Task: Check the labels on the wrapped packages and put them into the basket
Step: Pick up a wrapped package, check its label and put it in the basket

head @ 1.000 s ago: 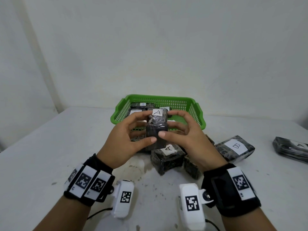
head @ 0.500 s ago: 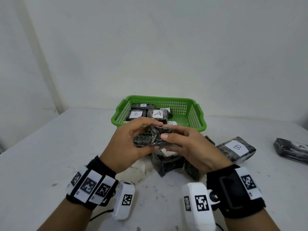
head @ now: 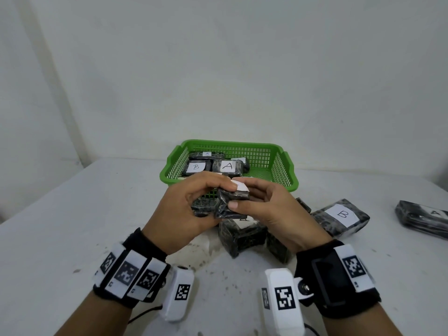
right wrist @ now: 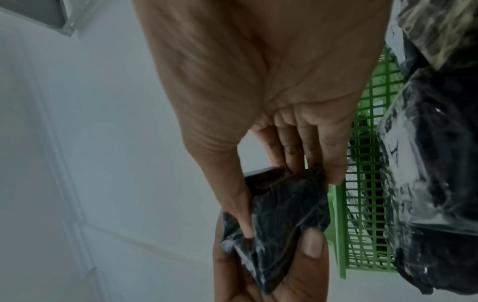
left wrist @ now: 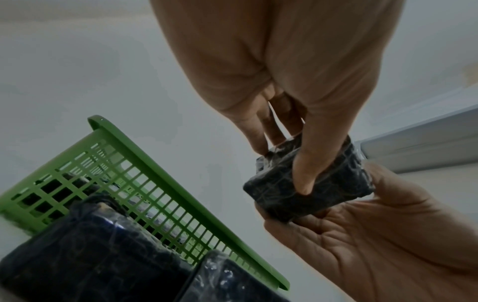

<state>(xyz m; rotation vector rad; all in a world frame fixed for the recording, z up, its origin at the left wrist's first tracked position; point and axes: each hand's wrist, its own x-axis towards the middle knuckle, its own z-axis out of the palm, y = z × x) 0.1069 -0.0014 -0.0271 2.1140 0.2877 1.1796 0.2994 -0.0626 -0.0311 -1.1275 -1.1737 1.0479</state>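
Both hands hold one dark plastic-wrapped package (head: 230, 201) above the table, just in front of the green basket (head: 283, 170). My left hand (head: 194, 202) grips its left end, fingers curled over the top and onto the white label (head: 241, 186). My right hand (head: 261, 204) pinches its right end, thumb on the near face. In the left wrist view the left thumb presses the package (left wrist: 308, 183) with the right palm under it. The right wrist view shows the crinkled package (right wrist: 279, 220) between both hands. The basket holds several packages, one labelled B (head: 196, 167), one A (head: 228, 166).
On the white table (head: 72, 226) below the hands lie more wrapped packages: one with a partly hidden label (head: 240, 234), one labelled B (head: 341, 217) to the right, another (head: 424, 217) at the far right edge. A wall stands close behind the basket.
The package stood upright with its A label facing me; the hands have lowered it and turned it to lie flat, label on top. The basket's contents have come into view.
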